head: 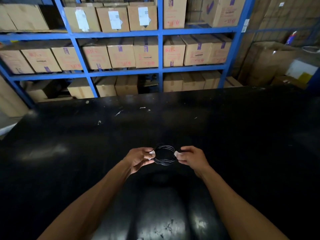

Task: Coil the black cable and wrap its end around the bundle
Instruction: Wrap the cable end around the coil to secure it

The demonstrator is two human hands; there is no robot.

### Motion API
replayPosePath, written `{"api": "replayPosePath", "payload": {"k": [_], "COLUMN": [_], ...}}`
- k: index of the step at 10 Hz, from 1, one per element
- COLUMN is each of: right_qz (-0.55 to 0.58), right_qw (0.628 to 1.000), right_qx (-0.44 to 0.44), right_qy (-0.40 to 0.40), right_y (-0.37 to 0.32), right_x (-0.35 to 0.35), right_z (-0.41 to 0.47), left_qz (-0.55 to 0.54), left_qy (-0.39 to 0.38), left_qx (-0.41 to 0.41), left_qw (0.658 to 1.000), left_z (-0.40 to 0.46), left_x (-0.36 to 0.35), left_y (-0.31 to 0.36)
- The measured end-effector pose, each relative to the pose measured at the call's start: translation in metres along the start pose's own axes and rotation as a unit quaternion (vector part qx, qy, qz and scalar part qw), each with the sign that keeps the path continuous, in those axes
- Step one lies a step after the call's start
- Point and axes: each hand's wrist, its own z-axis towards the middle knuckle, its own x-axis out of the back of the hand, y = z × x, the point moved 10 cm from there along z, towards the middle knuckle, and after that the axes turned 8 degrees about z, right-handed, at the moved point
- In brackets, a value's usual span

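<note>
Cable [164,155], black and thin, is gathered into a small round coil of several turns, held up in the air above the dark bench [242,127], near the person and roughly in the middle of the view. The left hand [140,159] pinches the left side of the coil with curled fingers, and a pale connector [151,155] shows at its fingertips; the right hand [192,157] pinches the right side, where a second pale connector [177,154] sits against the loops. Neither hand is spread wide; both are closed on the cable. The coiling looks about finished, so the step in hand seems to be the wrap. To do it well, one hand should probably keep all the turns pinched flat together so none springs out, while the other frees its end, leaving enough loose length to pass around the bundle more than once. Each pass is best laid snug beside the last, across the turns rather than along them, and pulled firm but not hard, since a thin cable kinks near its connector. The end could then be tucked through the coil to lock it. Whether enough free tail remains cannot be told here. Far behind the bench stand blue shelves [160,49] of cardboard boxes [121,52].
</note>
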Motion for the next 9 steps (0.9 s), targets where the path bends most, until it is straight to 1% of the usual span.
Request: {"api": "replayPosePath", "payload": {"k": [1,2,3,4,5,6,7,8,9], "right_qz": [-0.043,-0.128,-0.233,-0.331,-0.374,-0.373,-0.381,-0.403,-0.376], "right_qw": [0.998,0.989,0.970,0.942,0.927,0.927,0.923,0.914,0.926], "right_qx": [-0.036,-0.045,-0.027,-0.001,-0.025,-0.050,-0.053,-0.042,-0.033], "right_qy": [0.026,0.054,0.067,0.047,0.030,0.006,-0.016,-0.021,0.019], "right_y": [0.027,0.050,0.063,0.074,0.093,0.107,0.117,0.121,0.123], "right_x": [0.004,0.006,0.001,-0.010,-0.014,-0.022,-0.026,-0.024,0.001], "right_z": [0.014,0.029,0.041,0.051,0.059,0.064,0.064,0.061,0.033], "left_qz": [0.056,0.087,0.105,0.141,0.167,0.181,0.191,0.209,0.281], "left_qy": [0.014,0.035,0.059,0.092,0.127,0.160,0.169,0.183,0.226], "left_qx": [0.039,0.064,0.088,0.101,0.093,0.089,0.087,0.071,0.026], "left_qw": [0.998,0.994,0.989,0.981,0.973,0.966,0.963,0.958,0.932], "left_z": [0.009,0.020,0.031,0.040,0.047,0.050,0.049,0.038,0.000], "left_x": [0.008,0.015,0.023,0.033,0.042,0.052,0.057,0.057,0.072], "left_y": [-0.025,-0.046,-0.066,-0.085,-0.100,-0.113,-0.121,-0.114,-0.107]}}
